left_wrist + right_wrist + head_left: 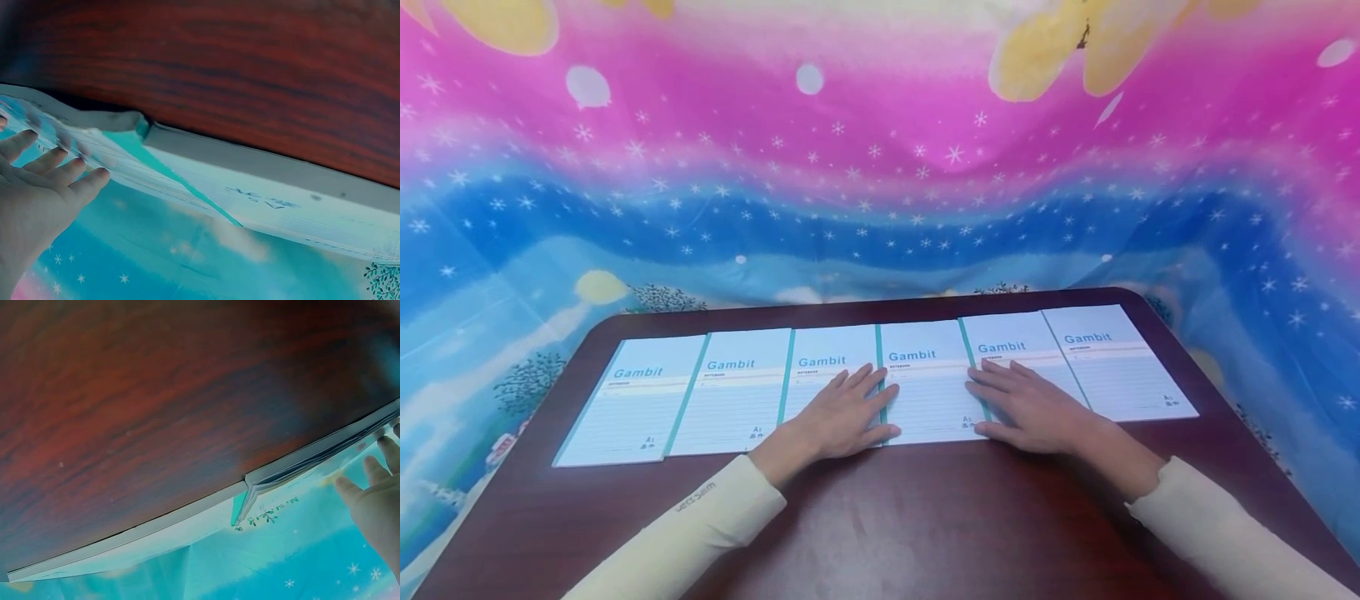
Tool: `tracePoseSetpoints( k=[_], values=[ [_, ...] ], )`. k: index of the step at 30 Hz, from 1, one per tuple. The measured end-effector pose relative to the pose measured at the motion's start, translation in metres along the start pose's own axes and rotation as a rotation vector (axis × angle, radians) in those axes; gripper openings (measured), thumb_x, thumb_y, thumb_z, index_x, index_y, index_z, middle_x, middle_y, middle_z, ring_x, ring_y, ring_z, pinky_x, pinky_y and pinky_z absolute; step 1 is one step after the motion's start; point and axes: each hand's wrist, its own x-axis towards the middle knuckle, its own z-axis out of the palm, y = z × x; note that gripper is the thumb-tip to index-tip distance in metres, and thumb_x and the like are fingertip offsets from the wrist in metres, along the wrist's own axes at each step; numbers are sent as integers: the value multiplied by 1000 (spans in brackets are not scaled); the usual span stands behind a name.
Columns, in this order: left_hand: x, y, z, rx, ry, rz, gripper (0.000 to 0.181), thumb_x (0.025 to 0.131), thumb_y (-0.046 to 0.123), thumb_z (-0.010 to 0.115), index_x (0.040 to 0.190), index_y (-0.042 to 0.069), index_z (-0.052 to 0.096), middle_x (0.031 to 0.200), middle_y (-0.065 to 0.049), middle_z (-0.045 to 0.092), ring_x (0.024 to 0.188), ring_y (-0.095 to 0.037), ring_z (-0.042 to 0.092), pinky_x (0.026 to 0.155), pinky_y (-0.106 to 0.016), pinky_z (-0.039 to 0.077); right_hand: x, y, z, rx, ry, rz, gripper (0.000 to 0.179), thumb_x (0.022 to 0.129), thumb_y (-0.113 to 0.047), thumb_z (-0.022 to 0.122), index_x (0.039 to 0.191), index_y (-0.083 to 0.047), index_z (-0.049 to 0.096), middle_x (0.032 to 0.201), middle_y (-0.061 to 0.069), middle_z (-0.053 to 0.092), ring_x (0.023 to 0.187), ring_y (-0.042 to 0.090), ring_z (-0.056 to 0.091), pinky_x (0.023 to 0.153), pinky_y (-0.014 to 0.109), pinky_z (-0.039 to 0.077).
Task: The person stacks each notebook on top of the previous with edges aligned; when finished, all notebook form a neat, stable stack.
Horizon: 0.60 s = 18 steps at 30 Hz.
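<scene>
Several white Gambit notebooks with green spines lie side by side in a row on the dark wooden table (865, 533). My left hand (831, 417) rests with fingers spread on one notebook (820, 340), its fingertips reaching the left edge of the middle-right notebook (925, 404). My right hand (1037, 408) lies likewise on the notebook to the right (1003, 327), fingertips at that middle-right one's other edge. In the left wrist view, the straight fingers (75, 167) sit over a cover. The right wrist view shows slightly parted page edges (294, 478) beneath the hand.
Two more notebooks (640, 358) lie at the left of the row, and another (1105, 358) ends it on the right. Behind the table's far edge hangs a pink and blue patterned cloth (880, 167), which also surrounds both sides.
</scene>
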Motion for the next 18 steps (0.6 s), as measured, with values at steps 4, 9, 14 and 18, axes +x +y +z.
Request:
tracePoseSetpoints(
  k=[4, 9, 14, 18],
  values=[
    [-1, 1, -1, -9, -2, 6, 72, 100, 62, 48, 157, 19, 39, 164, -8, 30, 153, -29, 19, 122, -53, 20, -1, -2, -2, -6, -1, -4, 72, 96, -58, 60, 153, -16, 47, 159, 2, 40, 151, 29, 27, 121, 55, 21],
    [-4, 3, -1, 1, 3, 15, 72, 100, 61, 49, 157, 19, 40, 164, -8, 31, 153, -29, 21, 122, -53, 21, -2, -5, -4, -4, -11, -8, 73, 95, -58, 61, 152, -15, 48, 159, 3, 41, 150, 29, 27, 121, 56, 21],
    [-7, 4, 0, 15, 13, 30, 71, 100, 62, 48, 156, 19, 41, 163, -8, 32, 152, -30, 21, 121, -55, 22, -5, -7, -4, -8, -23, -10, 73, 96, -60, 59, 153, -16, 48, 159, 2, 41, 151, 29, 27, 121, 56, 21],
    [-10, 6, 1, 19, 20, 34, 71, 100, 62, 48, 156, 18, 42, 163, -9, 33, 152, -30, 21, 121, -56, 21, -8, -9, -4, -10, -29, -7, 74, 96, -61, 58, 153, -16, 47, 159, 2, 40, 151, 29, 26, 121, 55, 21]
  ],
)
